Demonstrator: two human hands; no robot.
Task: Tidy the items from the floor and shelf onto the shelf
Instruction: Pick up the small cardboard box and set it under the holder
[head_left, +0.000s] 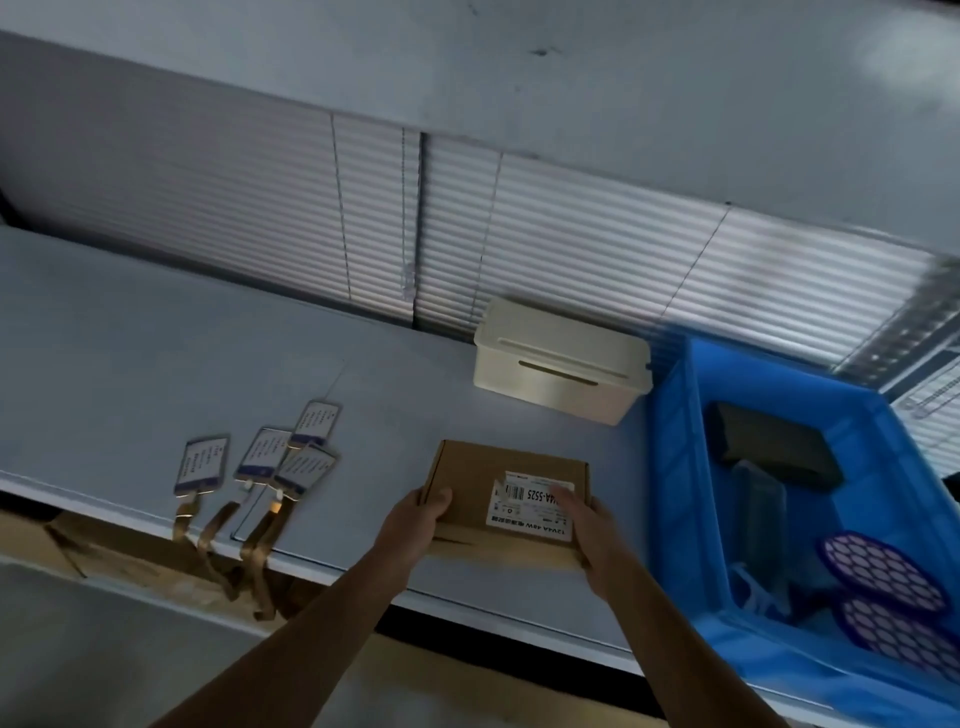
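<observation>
A flat brown cardboard box (480, 480) with a white barcode label lies on the grey shelf (156, 338), close to its front edge. My left hand (418, 522) grips the box's near left corner, thumb on top. My right hand (592, 530) holds its near right side, fingers over the label. Several badge cards (260, 457) with tan lanyards lie to the left, the lanyards hanging over the shelf edge.
A cream plastic box (563, 361) with a slotted lid stands behind the cardboard box. A blue crate (680, 467) on the right holds a dark block and purple mesh discs. White blinds hang behind the shelf; another shelf runs overhead. Cardboard shows below.
</observation>
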